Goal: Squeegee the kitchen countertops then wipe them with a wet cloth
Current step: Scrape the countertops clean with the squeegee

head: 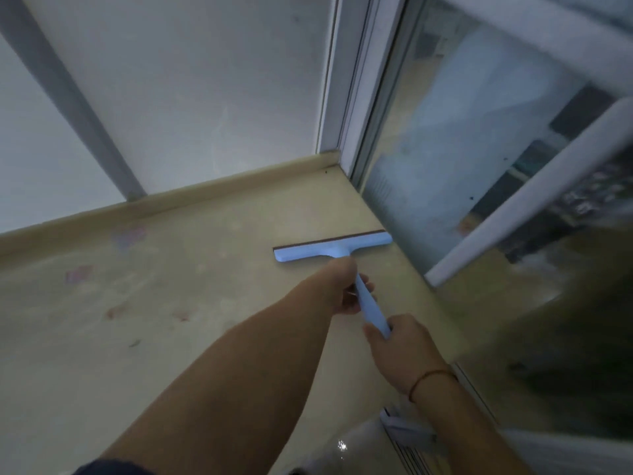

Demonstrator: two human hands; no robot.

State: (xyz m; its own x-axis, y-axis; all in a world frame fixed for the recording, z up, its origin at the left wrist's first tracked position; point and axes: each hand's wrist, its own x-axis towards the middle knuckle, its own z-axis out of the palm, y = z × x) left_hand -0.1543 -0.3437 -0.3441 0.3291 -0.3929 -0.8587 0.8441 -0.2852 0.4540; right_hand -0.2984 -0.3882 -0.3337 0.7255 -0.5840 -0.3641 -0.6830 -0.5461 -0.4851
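Near the window corner | both hands, left hand (346, 289) and right hand (400, 347), grip squeegee (332, 248) on stained countertop (154, 320) | squeegeeing likely unfinished; wet-cloth wipe remains

Two bare forearms in view, no sleeves reaching the wrists. Left hand (344, 289): no ring, watch or band visible; forearm bare along its whole visible length. Right hand (402, 351): a thin reddish-brown cord bracelet (430, 378) circles the wrist, a single strand lying snug, no beads or clasp discernible. Well down the left forearm from that bracelet, at the bottom edge of the frame, a dark navy fabric edge (113, 467), probably a short sleeve; blurred, weave and seams not readable.
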